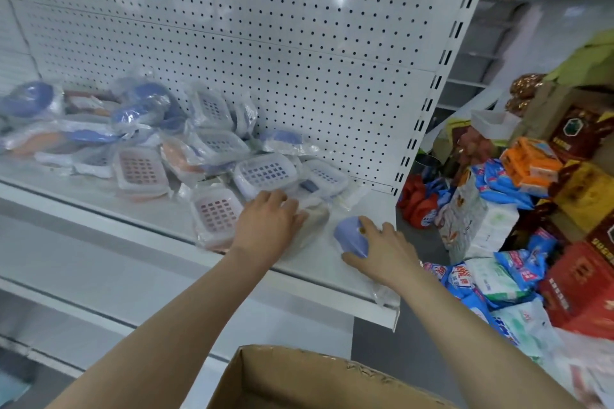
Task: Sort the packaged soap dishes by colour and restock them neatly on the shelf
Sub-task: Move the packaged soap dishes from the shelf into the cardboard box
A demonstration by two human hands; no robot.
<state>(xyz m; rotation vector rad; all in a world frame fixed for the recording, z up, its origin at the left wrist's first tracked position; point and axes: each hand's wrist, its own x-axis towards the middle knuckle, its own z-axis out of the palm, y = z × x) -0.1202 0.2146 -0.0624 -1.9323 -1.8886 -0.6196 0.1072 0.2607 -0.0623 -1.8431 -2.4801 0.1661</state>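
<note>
A loose heap of packaged soap dishes [186,149], blue and pink in clear plastic bags, covers the white shelf [335,279]. My left hand [269,226] rests with fingers spread on a bagged dish [315,219] near the shelf's front. Beside that hand lies a pink grid dish [216,212]. My right hand [382,252] grips a blue soap dish [350,237] in its bag at the shelf's right front corner. A blue grid dish [265,174] sits just behind my left hand.
A white pegboard back panel [299,53] rises behind the shelf. An open cardboard box [299,375] stands below my arms. Detergent bags [498,282] and red cartons [584,289] are piled on the floor to the right. Lower shelves lie to the left.
</note>
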